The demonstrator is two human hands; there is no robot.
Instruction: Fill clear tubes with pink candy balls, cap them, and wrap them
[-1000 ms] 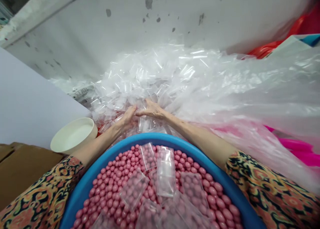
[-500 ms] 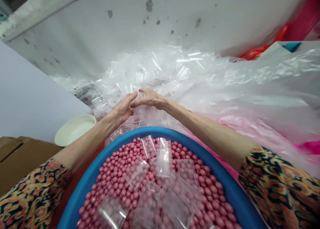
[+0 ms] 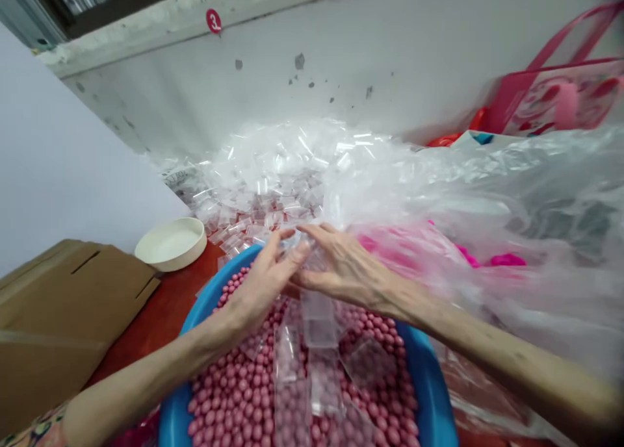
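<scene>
A blue tub (image 3: 431,375) full of pink beads (image 3: 229,395) stands in front of me. Clear plastic boxes (image 3: 324,382) lie on the beads. Over the tub's far rim, my left hand (image 3: 270,271) and my right hand (image 3: 341,265) meet, fingertips close together, both closed on a clear plastic piece (image 3: 316,258) between them. Its exact shape is blurred. Beyond the tub rises a heap of clear plastic boxes (image 3: 277,167).
A white bowl (image 3: 170,255) sits on the red table (image 3: 134,330) at the left, beside a cardboard box (image 3: 63,317). Clear plastic sheeting (image 3: 468,206) covers the right side. A pink bag (image 3: 550,99) stands by the wall at the back right.
Both hands have come back from the heap to over the tub, with clear plastic between them. The view has shifted, showing more of the cardboard box and the pink bag.
</scene>
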